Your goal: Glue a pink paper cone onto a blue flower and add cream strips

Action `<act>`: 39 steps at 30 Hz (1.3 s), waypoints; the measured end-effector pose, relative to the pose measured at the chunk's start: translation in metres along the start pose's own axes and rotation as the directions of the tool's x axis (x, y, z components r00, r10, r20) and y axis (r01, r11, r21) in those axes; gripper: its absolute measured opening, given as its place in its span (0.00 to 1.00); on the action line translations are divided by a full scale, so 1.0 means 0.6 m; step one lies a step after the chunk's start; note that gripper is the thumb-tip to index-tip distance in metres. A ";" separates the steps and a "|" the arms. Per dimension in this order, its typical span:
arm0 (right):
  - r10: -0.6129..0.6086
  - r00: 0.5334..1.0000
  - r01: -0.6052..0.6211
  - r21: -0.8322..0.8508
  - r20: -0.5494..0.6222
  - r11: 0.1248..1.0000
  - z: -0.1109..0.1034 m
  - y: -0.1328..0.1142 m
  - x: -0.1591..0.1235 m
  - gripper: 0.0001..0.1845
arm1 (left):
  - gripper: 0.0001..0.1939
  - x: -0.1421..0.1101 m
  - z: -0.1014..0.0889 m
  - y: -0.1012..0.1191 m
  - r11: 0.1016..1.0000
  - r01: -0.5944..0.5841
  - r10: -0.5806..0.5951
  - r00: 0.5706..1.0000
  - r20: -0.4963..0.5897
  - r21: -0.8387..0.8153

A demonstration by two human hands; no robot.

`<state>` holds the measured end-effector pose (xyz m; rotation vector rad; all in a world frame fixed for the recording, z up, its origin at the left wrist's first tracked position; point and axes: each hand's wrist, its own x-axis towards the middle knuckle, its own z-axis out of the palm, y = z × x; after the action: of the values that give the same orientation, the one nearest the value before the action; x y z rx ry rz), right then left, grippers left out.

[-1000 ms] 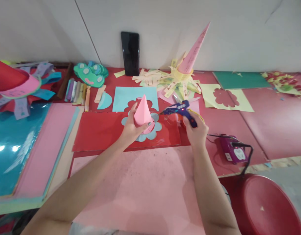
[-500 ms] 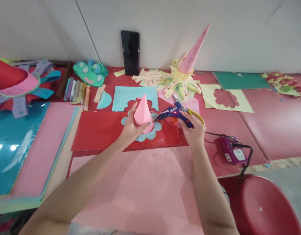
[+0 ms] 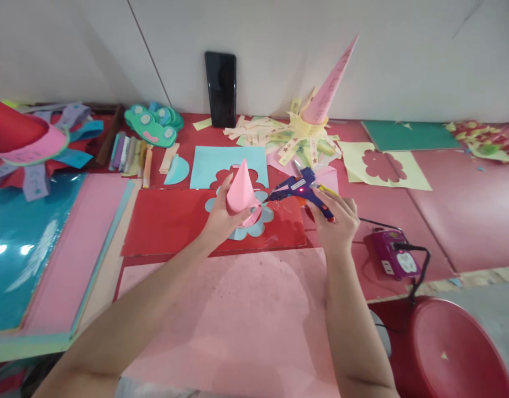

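My left hand [image 3: 221,216] is closed around a small pink paper cone [image 3: 242,190], thumb at its lower edge. The cone stands over a light-blue scalloped paper flower [image 3: 260,225], which lies on a red board [image 3: 167,221]. In my right hand [image 3: 335,218] is a purple glue gun [image 3: 302,189] with a lit red light. Its nozzle points left, close to the cone's base at the flower; whether it touches, I cannot tell. Yellow-handled scissors [image 3: 328,189] lie behind the glue gun, partly hidden by it and my right hand.
A black phone [image 3: 221,91] leans on the wall. A tall pink cone [image 3: 331,83] stands among paper strips at the back. A purple power adapter [image 3: 395,254] with a cable lies right, above a red stool [image 3: 461,348]. Frog-shaped cutouts [image 3: 155,122] lie back left.
My right hand and the glue gun have shifted slightly right and turned, and the nozzle has drawn back a little from the cone. My left hand stays on the cone.
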<state>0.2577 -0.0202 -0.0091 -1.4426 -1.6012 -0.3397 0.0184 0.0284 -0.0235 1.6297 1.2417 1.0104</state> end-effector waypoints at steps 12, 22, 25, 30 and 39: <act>-0.036 0.998 0.040 -0.095 0.045 0.995 -0.001 -0.019 0.003 0.08 | 0.37 0.001 0.004 0.000 0.992 -0.022 0.025 0.999 0.027 -0.121; -0.053 0.997 0.059 -0.108 0.059 0.992 -0.001 -0.018 0.001 0.10 | 0.37 0.001 0.005 -0.002 0.990 -0.024 0.030 0.999 0.041 -0.140; -0.058 0.996 0.064 -0.104 0.060 0.993 -0.001 -0.019 0.002 0.09 | 0.37 0.000 0.005 -0.002 0.989 -0.023 0.030 0.998 0.046 -0.144; -0.092 0.995 0.095 -0.085 0.035 0.992 -0.003 -0.019 0.003 0.09 | 0.37 0.000 0.005 -0.003 0.987 -0.016 0.025 0.998 0.054 -0.158; -0.105 0.994 0.106 -0.130 0.011 0.986 -0.003 -0.021 0.004 0.08 | 0.37 0.000 0.005 0.006 0.992 -0.006 0.010 0.999 0.032 -0.122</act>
<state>0.2475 -0.0238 -0.0018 -1.4597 -1.6884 -0.5120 0.0226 0.0272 -0.0210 1.5514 1.1307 1.0402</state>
